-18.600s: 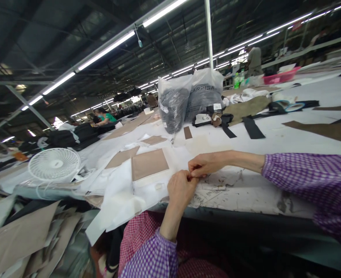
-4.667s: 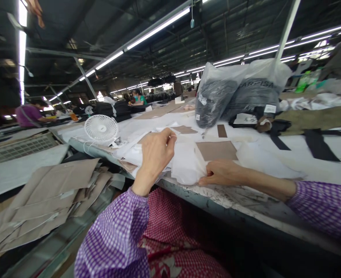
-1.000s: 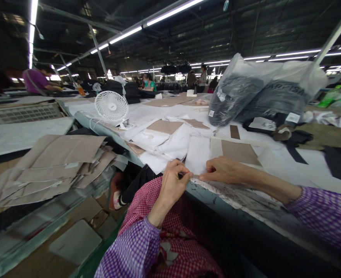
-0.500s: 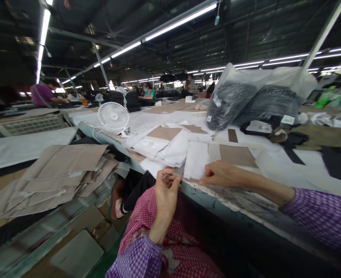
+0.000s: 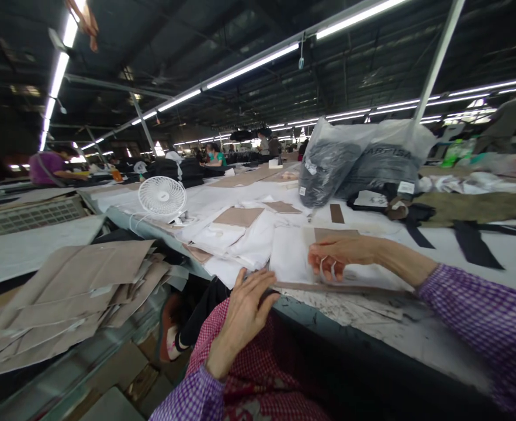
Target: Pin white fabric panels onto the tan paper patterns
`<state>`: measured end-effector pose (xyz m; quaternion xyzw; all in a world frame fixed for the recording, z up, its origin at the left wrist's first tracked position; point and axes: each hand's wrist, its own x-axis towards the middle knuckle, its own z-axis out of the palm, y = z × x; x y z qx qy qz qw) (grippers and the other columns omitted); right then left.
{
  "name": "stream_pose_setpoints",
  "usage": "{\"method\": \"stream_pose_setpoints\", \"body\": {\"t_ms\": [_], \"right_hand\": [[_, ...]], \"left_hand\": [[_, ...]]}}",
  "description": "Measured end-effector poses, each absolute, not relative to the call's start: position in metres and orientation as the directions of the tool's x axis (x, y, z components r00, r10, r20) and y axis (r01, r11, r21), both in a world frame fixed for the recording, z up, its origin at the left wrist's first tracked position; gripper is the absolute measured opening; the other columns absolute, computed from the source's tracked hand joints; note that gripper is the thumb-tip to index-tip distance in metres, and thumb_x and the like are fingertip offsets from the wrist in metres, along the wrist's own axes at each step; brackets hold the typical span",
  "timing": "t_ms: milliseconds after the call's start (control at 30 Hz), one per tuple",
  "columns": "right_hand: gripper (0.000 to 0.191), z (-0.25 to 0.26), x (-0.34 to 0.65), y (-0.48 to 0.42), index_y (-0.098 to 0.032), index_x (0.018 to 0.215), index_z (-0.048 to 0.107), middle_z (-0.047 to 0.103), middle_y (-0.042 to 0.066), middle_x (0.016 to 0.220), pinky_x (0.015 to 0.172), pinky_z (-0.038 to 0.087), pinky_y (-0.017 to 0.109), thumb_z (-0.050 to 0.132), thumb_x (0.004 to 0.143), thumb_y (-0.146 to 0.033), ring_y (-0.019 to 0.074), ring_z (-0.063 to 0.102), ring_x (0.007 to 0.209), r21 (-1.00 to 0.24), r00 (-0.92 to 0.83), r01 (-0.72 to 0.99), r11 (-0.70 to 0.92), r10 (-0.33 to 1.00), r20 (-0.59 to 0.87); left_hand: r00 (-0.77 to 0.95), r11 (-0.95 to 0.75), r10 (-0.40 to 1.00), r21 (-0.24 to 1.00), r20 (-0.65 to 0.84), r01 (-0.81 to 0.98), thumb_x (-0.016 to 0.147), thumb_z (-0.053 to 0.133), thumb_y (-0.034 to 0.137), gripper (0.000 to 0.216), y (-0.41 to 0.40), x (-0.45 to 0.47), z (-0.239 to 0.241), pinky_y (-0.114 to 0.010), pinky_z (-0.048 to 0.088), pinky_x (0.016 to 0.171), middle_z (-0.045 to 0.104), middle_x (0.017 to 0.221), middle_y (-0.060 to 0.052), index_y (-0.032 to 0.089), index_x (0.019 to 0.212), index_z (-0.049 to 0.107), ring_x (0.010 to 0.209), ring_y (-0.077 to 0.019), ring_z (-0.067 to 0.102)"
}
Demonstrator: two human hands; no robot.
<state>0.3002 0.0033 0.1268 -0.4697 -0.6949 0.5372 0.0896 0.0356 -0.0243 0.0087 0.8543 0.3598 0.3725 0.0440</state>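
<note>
Head view: two bare hands at the near edge of a cutting table (image 5: 371, 327)

Right hand (image 5: 340, 256) lies on the white fabric piece (image 5: 290, 263), fingers curled round a small white loop; left hand (image 5: 244, 307) hangs loose and open at the table edge, holding nothing. Beyond lie a tan piece (image 5: 239, 216), a white fan (image 5: 162, 199) and bagged bundles (image 5: 363, 161)

Left hand (image 5: 245, 304) spread, right hand (image 5: 339, 252) curled.

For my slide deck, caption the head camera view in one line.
Right hand rests on a white fabric piece at the table edge; left hand open beside it.
</note>
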Motion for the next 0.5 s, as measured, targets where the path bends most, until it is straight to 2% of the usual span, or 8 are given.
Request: {"method": "stream_pose_setpoints", "body": {"t_ms": [100,200,300,367,433,500], "right_hand": [[0.041,0.130,0.310,0.006,-0.015,0.087,0.058,0.063,0.007,0.088,0.056,0.049,0.023,0.051,0.087,-0.055,0.0124,0.059,0.069,-0.857,-0.534,0.515,0.031,0.793,-0.292],[0.035,0.121,0.300,0.004,-0.013,0.085,0.063,0.063,0.006,0.082,0.057,0.048,0.023,0.052,0.089,-0.046,0.0125,0.059,0.068,-0.791,-0.584,0.562,0.244,0.794,-0.169],[0.027,0.104,0.280,-0.002,-0.014,0.098,0.069,0.065,0.007,0.090,0.070,0.049,0.027,0.050,0.092,-0.034,0.0147,0.060,0.078,-0.554,-0.707,0.572,0.605,0.706,0.042],[0.028,0.093,0.269,-0.007,-0.016,0.107,0.068,0.063,0.008,0.098,0.082,0.047,0.029,0.045,0.095,-0.027,0.0158,0.059,0.088,-0.369,-0.776,0.535,0.760,0.614,0.141],[0.031,0.086,0.263,-0.010,-0.018,0.112,0.067,0.062,0.008,0.100,0.088,0.045,0.030,0.041,0.097,-0.023,0.0162,0.058,0.094,-0.286,-0.809,0.517,0.807,0.570,0.143],[0.031,0.084,0.261,-0.012,-0.019,0.115,0.066,0.062,0.007,0.102,0.089,0.045,0.029,0.041,0.097,-0.021,0.0160,0.057,0.097,-0.280,-0.814,0.522,0.806,0.568,0.117]], "left_hand": [[0.435,-0.734,0.652,0.374,0.622,0.567,0.092,0.052,0.026,0.037,-0.025,0.037,0.003,-0.058,0.025,0.114,0.063,0.129,-0.011,0.022,0.129,0.051,0.122,-0.0237,0.056],[0.458,-0.746,0.627,0.315,0.630,0.587,0.093,0.050,0.022,0.043,-0.029,0.037,0.001,-0.056,0.025,0.115,0.060,0.133,-0.012,0.018,0.135,0.044,0.126,-0.0228,0.053],[0.510,-0.757,0.601,0.234,0.615,0.610,0.092,0.049,0.021,0.044,-0.033,0.036,0.006,-0.056,0.025,0.115,0.057,0.136,-0.013,0.015,0.136,0.045,0.129,-0.0244,0.050],[0.540,-0.768,0.596,0.226,0.594,0.600,0.093,0.049,0.023,0.041,-0.033,0.033,0.010,-0.057,0.024,0.115,0.057,0.136,-0.012,0.016,0.133,0.050,0.131,-0.0257,0.048],[0.541,-0.775,0.612,0.299,0.577,0.557,0.094,0.049,0.026,0.036,-0.030,0.030,0.013,-0.057,0.023,0.115,0.059,0.134,-0.010,0.018,0.127,0.057,0.131,-0.0260,0.047],[0.476,-0.739,0.671,0.461,0.569,0.491,0.095,0.045,0.027,0.032,-0.027,0.027,0.016,-0.055,0.026,0.114,0.064,0.128,-0.009,0.020,0.120,0.063,0.127,-0.0247,0.052]]}}
